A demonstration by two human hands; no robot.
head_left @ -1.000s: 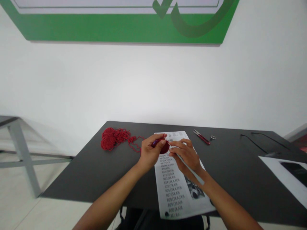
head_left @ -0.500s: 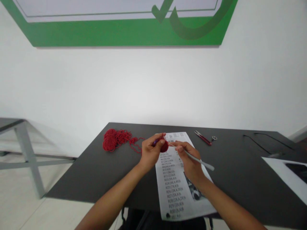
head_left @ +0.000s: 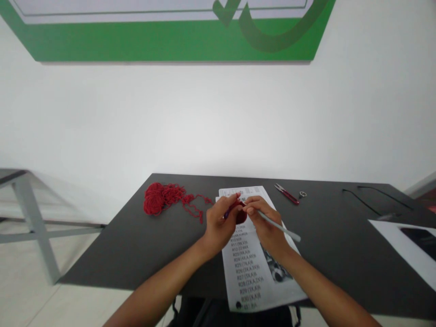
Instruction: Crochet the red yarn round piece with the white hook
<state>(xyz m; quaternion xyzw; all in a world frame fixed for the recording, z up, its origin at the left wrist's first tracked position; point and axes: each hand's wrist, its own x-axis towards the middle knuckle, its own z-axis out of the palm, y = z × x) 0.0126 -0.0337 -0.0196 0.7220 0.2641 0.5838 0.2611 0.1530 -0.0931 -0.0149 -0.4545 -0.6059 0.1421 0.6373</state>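
My left hand (head_left: 220, 225) is closed around a small dark red crocheted piece (head_left: 240, 216) with a purple marker sticking out near the thumb. My right hand (head_left: 267, 227) pinches a grey crochet hook (head_left: 281, 228) whose tip meets the red piece. Both hands hover over a printed pattern sheet (head_left: 250, 263) on the black table (head_left: 136, 245). A strand of red yarn runs left from the piece to a loose red yarn ball (head_left: 157, 198).
Small red-handled snips (head_left: 286, 194) and a tiny metal ring (head_left: 301, 194) lie behind the sheet. A thin black cable (head_left: 374, 200) and a white-edged dark sheet (head_left: 413, 245) sit at the right. A grey table frame (head_left: 30, 213) stands at the left.
Both hands shifted slightly right and nearer, staying together over the sheet. One second ago the hook lay along my right wrist; now it sticks out to the right.
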